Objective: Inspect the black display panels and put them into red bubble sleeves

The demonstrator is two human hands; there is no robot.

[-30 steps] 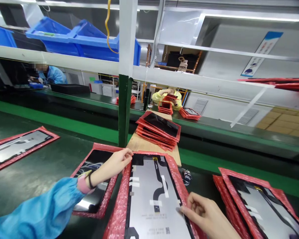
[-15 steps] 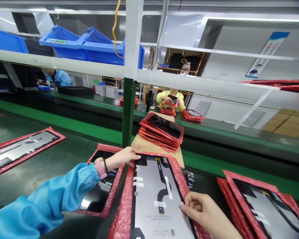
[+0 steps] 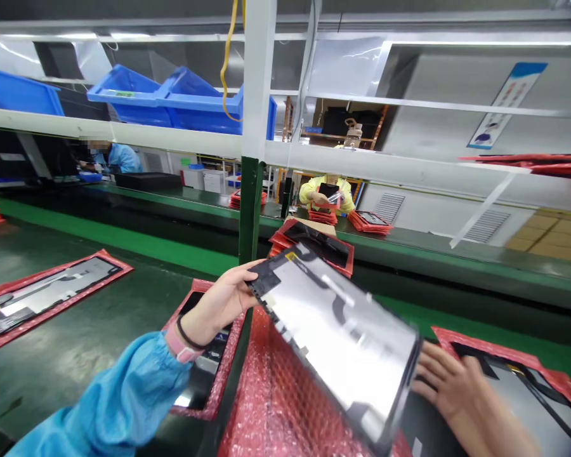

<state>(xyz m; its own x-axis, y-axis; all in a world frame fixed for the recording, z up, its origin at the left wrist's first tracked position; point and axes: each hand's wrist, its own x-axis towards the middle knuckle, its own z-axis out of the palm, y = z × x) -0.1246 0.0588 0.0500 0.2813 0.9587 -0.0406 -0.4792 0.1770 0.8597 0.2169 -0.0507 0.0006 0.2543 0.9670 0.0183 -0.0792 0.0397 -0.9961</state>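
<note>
A tablet-sized display panel (image 3: 337, 317), its silver back towards me with black ribbon cable and white tape strips, is raised and tilted in front of me. My left hand (image 3: 228, 295) grips its upper left corner, thumb on top. At the panel's right edge is my right hand (image 3: 450, 381), blurred, fingers stretched out and apart; whether they touch the edge is hard to tell. Below the panel lies a red bubble-wrap sleeve (image 3: 266, 381). Beside my left wrist, a dark glossy panel (image 3: 197, 374) rests on red bubble wrap.
Wrapped panels stand stacked ahead (image 3: 321, 244); another panel lies on the right (image 3: 542, 400) and one at far left (image 3: 61, 289). A green post (image 3: 250, 209) rises ahead. Blue bins (image 3: 171, 101) sit overhead. Two people work across the bench, one in yellow (image 3: 307, 190).
The panel has been lifted off the red bubble wrap and tilted, its lower end swinging right. My right hand has moved right and its fingers have opened out. My left hand keeps the corner.
</note>
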